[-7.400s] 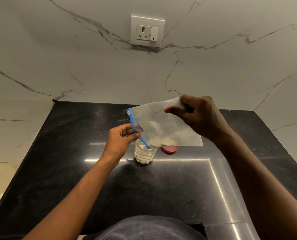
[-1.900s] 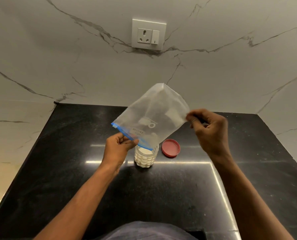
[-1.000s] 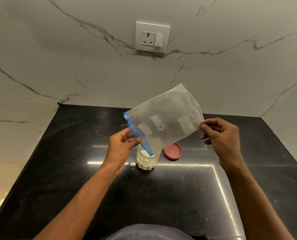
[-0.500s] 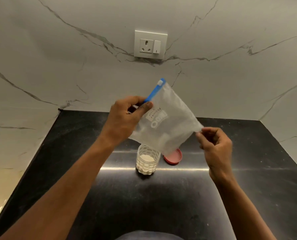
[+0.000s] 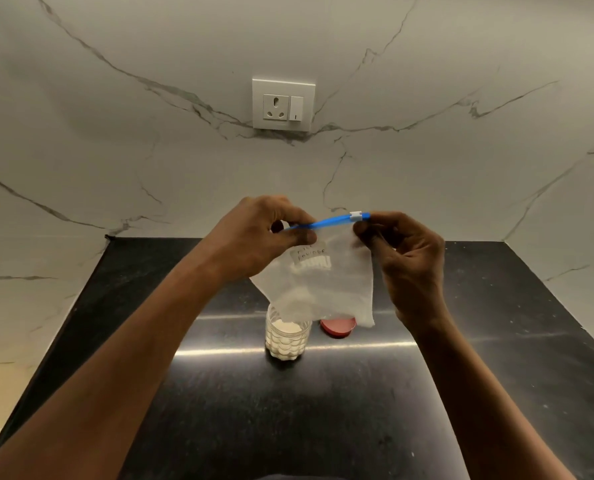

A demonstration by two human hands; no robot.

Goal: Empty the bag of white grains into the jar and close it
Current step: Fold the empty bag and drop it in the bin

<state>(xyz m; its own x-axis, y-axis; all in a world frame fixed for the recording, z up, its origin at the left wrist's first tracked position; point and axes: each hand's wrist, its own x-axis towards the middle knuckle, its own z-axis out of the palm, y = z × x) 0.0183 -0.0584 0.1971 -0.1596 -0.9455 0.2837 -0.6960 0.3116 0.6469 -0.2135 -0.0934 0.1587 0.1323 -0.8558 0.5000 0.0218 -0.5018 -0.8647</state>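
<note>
The bag [image 5: 326, 285] hides the jar's [image 5: 287, 337] mouth and the upper half of the red lid [image 5: 337, 330] at the jar's 3 o'clock. The left hand [image 5: 254, 237] covers one end of the blue zip [image 5: 326, 221]. The label's [image 5: 311, 256] handwriting is too blurred to read. The picture's lower edge cuts off both forearms and the tabletop [image 5: 323, 410].

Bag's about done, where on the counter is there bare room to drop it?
Bare counter lies right of the red lid, and more left of the jar toward the wall edge. The near strip between both forearms is clear too. Crowded only mid-counter, where jar and lid sit under the bag.
</note>
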